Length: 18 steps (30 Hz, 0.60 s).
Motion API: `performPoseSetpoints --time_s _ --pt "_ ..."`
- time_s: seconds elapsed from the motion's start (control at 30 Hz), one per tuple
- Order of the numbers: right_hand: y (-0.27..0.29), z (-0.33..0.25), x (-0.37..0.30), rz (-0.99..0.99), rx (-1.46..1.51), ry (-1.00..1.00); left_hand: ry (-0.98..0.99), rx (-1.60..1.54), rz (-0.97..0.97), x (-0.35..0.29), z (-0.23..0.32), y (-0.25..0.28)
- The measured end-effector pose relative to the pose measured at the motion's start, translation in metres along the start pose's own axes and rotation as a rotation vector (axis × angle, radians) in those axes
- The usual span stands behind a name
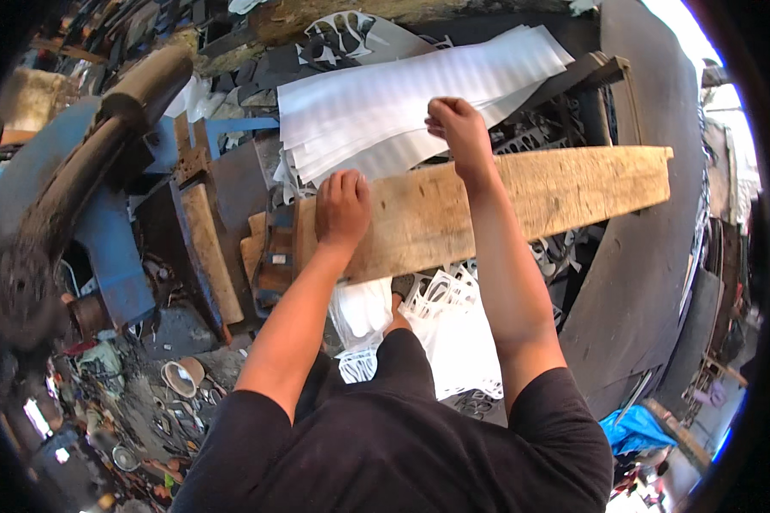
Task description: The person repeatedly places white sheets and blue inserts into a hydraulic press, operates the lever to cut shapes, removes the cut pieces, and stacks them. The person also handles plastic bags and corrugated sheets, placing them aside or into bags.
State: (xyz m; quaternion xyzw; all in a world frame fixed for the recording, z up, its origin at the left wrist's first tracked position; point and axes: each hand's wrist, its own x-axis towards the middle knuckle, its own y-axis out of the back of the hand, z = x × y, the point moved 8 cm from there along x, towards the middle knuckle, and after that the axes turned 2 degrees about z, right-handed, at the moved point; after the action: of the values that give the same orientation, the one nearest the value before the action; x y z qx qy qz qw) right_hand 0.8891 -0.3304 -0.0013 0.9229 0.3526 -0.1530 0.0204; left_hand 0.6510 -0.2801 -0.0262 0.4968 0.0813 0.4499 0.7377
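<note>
A long wooden board [565, 188] lies crosswise in front of me. Over its left end is my left hand [342, 208], fingers curled together by the nearest corner of the white sheets; what they grip, if anything, is hidden. Beyond the board a stack of thin white sheets [359, 103] is spread, its layers slightly fanned. Above the stack's near edge hovers my right hand [459, 128], its fingers closed in a pinch, and I cannot make out anything in them. My right forearm crosses the board.
White cut-out scraps [445, 295] hang below the board around my legs. A heavy blue machine [111, 231] with a dark curved arm stands on the left. To the right is a large dark panel [616, 282]. A cup-like container [182, 376] lies among floor debris.
</note>
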Motion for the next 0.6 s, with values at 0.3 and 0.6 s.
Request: performPoseSetpoints --time_s 0.3,0.6 --pt "-0.028 0.181 0.258 0.149 0.213 -0.5 0.076 0.193 -0.108 0.031 0.018 -0.005" --pt "-0.006 0.393 0.337 0.348 0.27 -0.772 0.162 0.205 -0.312 0.036 0.011 -0.015"
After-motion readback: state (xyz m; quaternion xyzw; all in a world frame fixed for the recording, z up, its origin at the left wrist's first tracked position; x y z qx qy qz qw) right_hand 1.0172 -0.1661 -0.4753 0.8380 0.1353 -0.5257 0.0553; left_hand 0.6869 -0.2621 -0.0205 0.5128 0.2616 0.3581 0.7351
